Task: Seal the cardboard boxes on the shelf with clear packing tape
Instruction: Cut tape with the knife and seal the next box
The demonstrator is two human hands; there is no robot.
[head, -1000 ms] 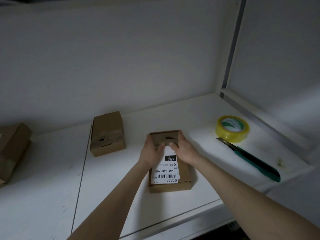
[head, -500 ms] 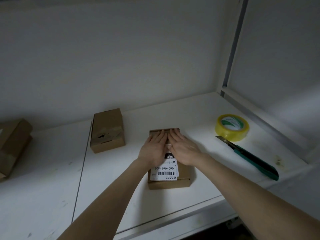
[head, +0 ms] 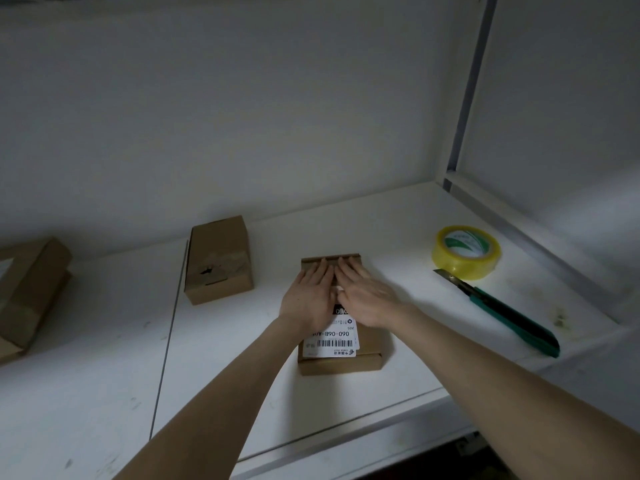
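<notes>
So, you've got both hands lying flat on the small cardboard box [head: 346, 363] in the middle of the white shelf [head: 398, 230]. Your left hand [head: 310, 296] and right hand [head: 367, 297] sit side by side, palms down on the far half of the lid. The fingers are straight and together, with the tips reaching almost to the far edge. Neither hand grips anything, they're just pressing flat on the top. A white shipping label [head: 334, 341] with a barcode pokes out from under your palms on the near half, printed upside down from where you stand. I can't tell if any tape is on this box.

The tape roll [head: 465, 252], yellowish with a green-and-white core, lies flat well off to the right of the box, near the side wall. A green utility knife [head: 502, 311] lies just in front of it, blade end pointing at the roll. I can't tell if they touch.

A second box [head: 218, 259] sits to the left and a bit further back, with a torn spot on top. A third box [head: 27, 292] is at the far left, partly cut off by the frame.
</notes>
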